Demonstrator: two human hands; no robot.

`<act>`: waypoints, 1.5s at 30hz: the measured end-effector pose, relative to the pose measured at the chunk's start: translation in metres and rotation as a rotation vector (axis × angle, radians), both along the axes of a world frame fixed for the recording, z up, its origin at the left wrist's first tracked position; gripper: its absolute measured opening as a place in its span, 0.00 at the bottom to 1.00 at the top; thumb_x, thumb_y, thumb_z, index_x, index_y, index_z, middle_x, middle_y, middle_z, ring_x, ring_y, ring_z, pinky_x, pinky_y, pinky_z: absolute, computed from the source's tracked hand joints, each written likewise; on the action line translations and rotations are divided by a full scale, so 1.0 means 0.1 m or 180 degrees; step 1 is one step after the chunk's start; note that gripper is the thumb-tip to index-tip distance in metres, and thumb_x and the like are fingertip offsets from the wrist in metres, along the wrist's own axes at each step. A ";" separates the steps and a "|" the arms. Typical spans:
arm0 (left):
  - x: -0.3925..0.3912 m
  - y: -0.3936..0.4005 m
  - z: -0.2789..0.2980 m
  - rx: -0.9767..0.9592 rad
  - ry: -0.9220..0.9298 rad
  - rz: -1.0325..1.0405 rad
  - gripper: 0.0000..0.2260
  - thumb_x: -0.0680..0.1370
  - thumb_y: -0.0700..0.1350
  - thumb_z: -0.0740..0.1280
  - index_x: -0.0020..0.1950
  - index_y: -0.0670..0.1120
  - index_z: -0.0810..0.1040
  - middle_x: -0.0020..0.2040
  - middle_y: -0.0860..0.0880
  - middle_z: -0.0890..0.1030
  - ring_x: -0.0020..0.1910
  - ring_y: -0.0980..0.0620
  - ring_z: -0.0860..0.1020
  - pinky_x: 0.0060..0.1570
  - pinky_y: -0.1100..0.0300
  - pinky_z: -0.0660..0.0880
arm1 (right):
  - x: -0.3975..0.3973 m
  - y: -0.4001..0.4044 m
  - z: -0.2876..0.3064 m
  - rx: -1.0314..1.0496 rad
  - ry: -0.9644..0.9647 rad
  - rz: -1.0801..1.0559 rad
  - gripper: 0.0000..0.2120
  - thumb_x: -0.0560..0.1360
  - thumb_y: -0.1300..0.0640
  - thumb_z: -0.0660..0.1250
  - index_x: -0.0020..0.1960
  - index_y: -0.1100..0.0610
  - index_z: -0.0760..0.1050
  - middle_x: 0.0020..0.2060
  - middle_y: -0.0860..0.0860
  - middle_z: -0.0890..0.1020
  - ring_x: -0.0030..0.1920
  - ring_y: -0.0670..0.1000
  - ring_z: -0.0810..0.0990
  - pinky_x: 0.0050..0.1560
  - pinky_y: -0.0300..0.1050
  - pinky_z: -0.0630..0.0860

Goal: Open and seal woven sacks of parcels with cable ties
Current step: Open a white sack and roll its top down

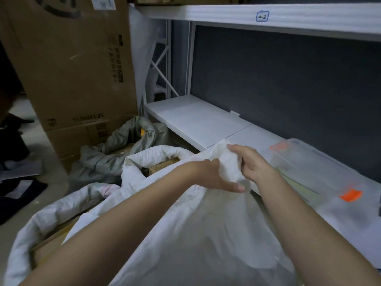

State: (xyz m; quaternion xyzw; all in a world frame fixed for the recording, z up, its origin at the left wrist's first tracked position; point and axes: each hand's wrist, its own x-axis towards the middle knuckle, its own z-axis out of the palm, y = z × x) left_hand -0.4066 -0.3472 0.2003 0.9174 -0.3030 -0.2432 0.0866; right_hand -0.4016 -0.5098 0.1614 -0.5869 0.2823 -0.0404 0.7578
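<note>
We've got the white woven sack (185,234) filling the foreground, its body running away from us toward the white shelf (198,118), long axis straight ahead. Brown parcels (162,167) show through the open rolled rim on our left. Up at the far end, the gathered neck (231,162) stands bunched, right beside the clear plastic bin (309,162). Our right hand (253,162) is wrapped round that neck from the right; our left hand (214,176) clutches it from the left, thumb underneath. Both are equally close. We see no cable tie, so cinching looks like it comes next.
</note>
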 end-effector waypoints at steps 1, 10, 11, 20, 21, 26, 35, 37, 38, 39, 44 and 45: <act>0.00 -0.01 0.01 -0.0029 -0.0018 0.0053 0.48 0.69 0.72 0.64 0.77 0.44 0.50 0.73 0.43 0.64 0.70 0.43 0.65 0.63 0.52 0.66 | 0.05 0.03 0.10 0.0169 -0.0161 -0.0058 0.34 0.64 0.60 0.77 0.64 0.58 0.64 0.50 0.60 0.79 0.45 0.56 0.82 0.35 0.45 0.79; 0.41 0.19 0.19 -0.0807 -0.1532 0.0891 0.09 0.76 0.34 0.55 0.55 0.41 0.67 0.55 0.40 0.75 0.54 0.39 0.75 0.44 0.53 0.68 | -0.10 0.12 0.66 -0.1411 -0.0988 -0.0237 0.23 0.74 0.66 0.65 0.66 0.51 0.66 0.57 0.60 0.75 0.49 0.55 0.79 0.52 0.51 0.79; 0.43 0.21 0.21 -0.0742 -0.1716 0.0797 0.11 0.76 0.33 0.55 0.58 0.41 0.67 0.56 0.41 0.75 0.54 0.39 0.75 0.43 0.53 0.68 | -0.17 0.07 0.64 -0.2672 -0.0550 -0.0019 0.23 0.74 0.61 0.66 0.66 0.50 0.66 0.60 0.57 0.72 0.54 0.56 0.77 0.52 0.51 0.77; 0.34 0.21 0.06 -0.0785 -0.2359 -0.0319 0.17 0.77 0.34 0.56 0.64 0.43 0.67 0.56 0.44 0.73 0.54 0.43 0.74 0.44 0.55 0.67 | -0.10 0.12 0.63 -0.6159 -0.1184 0.2041 0.16 0.76 0.53 0.66 0.63 0.51 0.74 0.61 0.47 0.74 0.67 0.50 0.67 0.65 0.40 0.58; 0.31 0.22 0.06 -0.0837 -0.2344 -0.0351 0.17 0.76 0.34 0.57 0.65 0.44 0.67 0.57 0.44 0.73 0.55 0.43 0.73 0.45 0.55 0.67 | -0.06 0.14 0.61 -0.6121 -0.1161 0.2170 0.16 0.75 0.52 0.67 0.63 0.51 0.74 0.59 0.47 0.74 0.64 0.49 0.69 0.62 0.39 0.60; 0.31 0.36 0.14 -0.0883 -0.1959 -0.0017 0.16 0.76 0.39 0.60 0.63 0.43 0.66 0.57 0.43 0.75 0.52 0.42 0.75 0.42 0.55 0.66 | 0.01 0.25 0.62 -0.6575 -0.0776 0.2080 0.07 0.78 0.55 0.60 0.55 0.54 0.73 0.48 0.50 0.77 0.49 0.54 0.76 0.41 0.44 0.63; 0.44 0.34 0.51 -0.1061 -0.0282 0.0331 0.23 0.79 0.60 0.60 0.64 0.44 0.73 0.58 0.46 0.78 0.54 0.47 0.76 0.52 0.57 0.71 | 0.05 0.37 0.73 -0.5671 -0.1538 0.0533 0.12 0.70 0.62 0.63 0.54 0.58 0.75 0.46 0.52 0.76 0.43 0.56 0.74 0.37 0.44 0.62; 0.47 0.29 0.38 -0.1054 -0.0969 0.0458 0.15 0.80 0.52 0.58 0.60 0.44 0.75 0.58 0.45 0.78 0.53 0.44 0.76 0.50 0.54 0.71 | 0.00 0.34 0.69 -0.5370 -0.1834 0.0148 0.11 0.69 0.60 0.65 0.51 0.57 0.77 0.47 0.52 0.77 0.48 0.56 0.74 0.43 0.44 0.64; 0.46 0.25 0.32 -0.0943 -0.1237 0.0495 0.12 0.81 0.48 0.57 0.59 0.44 0.73 0.58 0.44 0.78 0.54 0.42 0.76 0.48 0.54 0.70 | -0.01 0.31 0.65 -0.5241 -0.1710 0.0034 0.13 0.70 0.60 0.67 0.54 0.55 0.77 0.52 0.52 0.75 0.53 0.56 0.72 0.48 0.45 0.66; 0.43 0.20 0.25 -0.0765 -0.1498 0.0503 0.10 0.80 0.44 0.56 0.58 0.43 0.72 0.56 0.43 0.78 0.53 0.41 0.76 0.45 0.55 0.68 | -0.04 0.30 0.63 -0.4904 -0.1396 0.0026 0.19 0.70 0.60 0.67 0.60 0.52 0.74 0.58 0.51 0.71 0.59 0.54 0.68 0.54 0.46 0.68; 0.24 0.05 0.07 -0.0543 -0.3209 0.0202 0.24 0.43 0.39 0.78 0.29 0.48 0.66 0.18 0.52 0.70 0.15 0.52 0.70 0.25 0.67 0.53 | -0.24 0.17 0.72 0.0298 -0.0564 0.0608 0.14 0.71 0.61 0.60 0.56 0.60 0.69 0.49 0.57 0.71 0.46 0.59 0.71 0.48 0.51 0.73; 0.29 0.02 0.02 -0.0594 -0.3225 0.0139 0.26 0.39 0.39 0.76 0.26 0.49 0.64 0.16 0.54 0.67 0.12 0.54 0.66 0.25 0.69 0.51 | -0.21 0.14 0.70 0.0639 -0.0527 0.0427 0.12 0.72 0.60 0.60 0.54 0.62 0.70 0.46 0.58 0.72 0.42 0.58 0.72 0.45 0.49 0.73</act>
